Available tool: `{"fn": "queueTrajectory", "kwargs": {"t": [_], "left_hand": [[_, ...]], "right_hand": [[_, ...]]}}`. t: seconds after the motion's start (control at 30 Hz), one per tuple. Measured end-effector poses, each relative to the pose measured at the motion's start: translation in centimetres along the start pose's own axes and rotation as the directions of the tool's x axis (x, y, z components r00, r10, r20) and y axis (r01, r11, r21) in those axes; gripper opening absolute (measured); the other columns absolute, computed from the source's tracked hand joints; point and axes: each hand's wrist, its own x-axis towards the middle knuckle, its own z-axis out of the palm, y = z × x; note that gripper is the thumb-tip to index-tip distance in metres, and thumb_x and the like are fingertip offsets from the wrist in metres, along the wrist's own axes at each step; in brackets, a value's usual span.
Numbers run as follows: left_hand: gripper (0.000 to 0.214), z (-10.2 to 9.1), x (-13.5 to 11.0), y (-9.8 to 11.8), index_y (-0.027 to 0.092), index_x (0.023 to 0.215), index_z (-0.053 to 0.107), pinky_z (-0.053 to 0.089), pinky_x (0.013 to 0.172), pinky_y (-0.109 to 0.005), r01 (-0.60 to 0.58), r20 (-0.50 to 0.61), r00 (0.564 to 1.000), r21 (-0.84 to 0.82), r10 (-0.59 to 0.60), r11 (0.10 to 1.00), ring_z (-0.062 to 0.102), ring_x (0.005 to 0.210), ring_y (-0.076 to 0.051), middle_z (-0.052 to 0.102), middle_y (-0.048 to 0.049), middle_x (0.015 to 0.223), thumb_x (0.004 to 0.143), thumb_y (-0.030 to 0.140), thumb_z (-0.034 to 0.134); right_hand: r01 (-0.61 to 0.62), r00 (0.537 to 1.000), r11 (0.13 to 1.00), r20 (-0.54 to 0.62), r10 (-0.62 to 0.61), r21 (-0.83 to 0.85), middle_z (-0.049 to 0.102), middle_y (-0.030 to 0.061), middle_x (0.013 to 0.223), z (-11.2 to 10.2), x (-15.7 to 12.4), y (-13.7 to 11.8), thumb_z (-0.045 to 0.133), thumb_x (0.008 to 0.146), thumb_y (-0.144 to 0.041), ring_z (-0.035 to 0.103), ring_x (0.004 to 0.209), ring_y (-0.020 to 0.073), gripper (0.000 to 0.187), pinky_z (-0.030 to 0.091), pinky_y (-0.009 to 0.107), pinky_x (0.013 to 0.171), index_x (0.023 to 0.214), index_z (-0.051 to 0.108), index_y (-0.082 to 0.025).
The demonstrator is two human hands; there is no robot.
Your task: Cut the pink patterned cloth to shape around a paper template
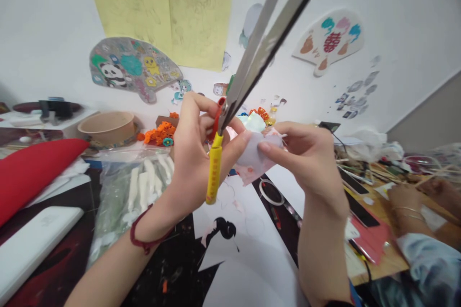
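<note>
My left hand (196, 153) is closed around a pair of scissors (230, 105) with yellow and red handles. Their long metal blades point up and away toward the top right. My right hand (306, 158) pinches a small pale paper cut-out (252, 151) with pink edges, held against the scissors just above the desk. A red cord bracelet (144, 240) circles my left wrist.
White paper sheets with a black-haired figure (225, 228) lie below my hands. A clear bag of white pieces (133, 192), a red cushion (32, 168), a brown bowl (106, 127) and orange paper flowers (160, 133) sit left. Another person's hand (406, 199) rests at the right among cluttered sticks.
</note>
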Motion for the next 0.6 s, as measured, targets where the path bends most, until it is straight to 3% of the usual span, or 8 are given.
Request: {"fn": "queueTrajectory", "kwargs": {"t": [0.1,0.23,0.33,0.43,0.6], "left_hand": [[0.048,0.0,0.1,0.0,0.024,0.092,0.045,0.046,0.053,-0.027,-0.005,-0.006,1.0,0.033,0.005,0.999,0.067,0.077,-0.014,0.066,0.0004,0.088,0.075,0.023,0.09],[0.034,-1.2,1.1,-0.8,0.024,0.094,0.047,0.048,0.052,-0.028,0.034,-0.007,0.999,0.102,-0.033,0.994,0.064,0.063,-0.013,0.061,0.0037,0.074,0.086,0.035,0.079],[0.042,-2.7,2.3,-1.9,0.024,0.087,0.047,0.042,0.045,-0.026,0.069,0.025,0.997,0.218,-0.076,0.973,0.058,0.052,-0.012,0.059,0.0054,0.065,0.074,0.029,0.087],[0.049,-3.5,3.0,-2.4,0.025,0.088,0.045,0.044,0.048,-0.025,0.078,-0.017,0.997,0.27,-0.076,0.96,0.059,0.055,-0.011,0.073,0.0015,0.079,0.068,0.02,0.09],[0.036,-2.6,2.3,-1.9,0.024,0.093,0.051,0.05,0.054,-0.026,0.1,0.15,0.981,0.14,-0.121,0.985,0.071,0.07,-0.016,0.075,-0.0014,0.081,0.08,0.032,0.084]], "right_hand": [[-0.054,0.998,0.999,0.043,0.054,0.001,0.073,-0.0011,0.075,0.0,0.2,0.3,0.087,0.076,-0.031,0.067,0.068,0.0143,0.011,0.056,0.029,0.062,0.08,0.079,-0.025],[-0.055,0.998,0.998,-0.006,0.055,-0.038,0.072,-0.0006,0.074,-0.4,0.2,0.5,0.086,0.078,-0.035,0.065,0.069,0.0146,0.012,0.055,0.03,0.063,0.08,0.079,-0.025],[-0.05,0.999,0.997,-0.007,0.049,-0.054,0.074,-0.001,0.076,-1.0,0.2,0.5,0.088,0.075,-0.031,0.065,0.069,0.0143,0.01,0.053,0.029,0.062,0.081,0.08,-0.027],[-0.043,0.999,0.996,0.022,0.045,-0.074,0.075,-0.0015,0.075,-1.4,0.2,0.4,0.087,0.076,-0.029,0.065,0.067,0.0139,0.008,0.052,0.028,0.059,0.08,0.08,-0.028],[-0.069,0.995,0.982,0.056,0.08,-0.174,0.073,-0.0018,0.072,-1.2,0.2,-0.2,0.084,0.078,-0.029,0.062,0.066,0.013,0.006,0.051,0.028,0.059,0.075,0.079,-0.027]]}}
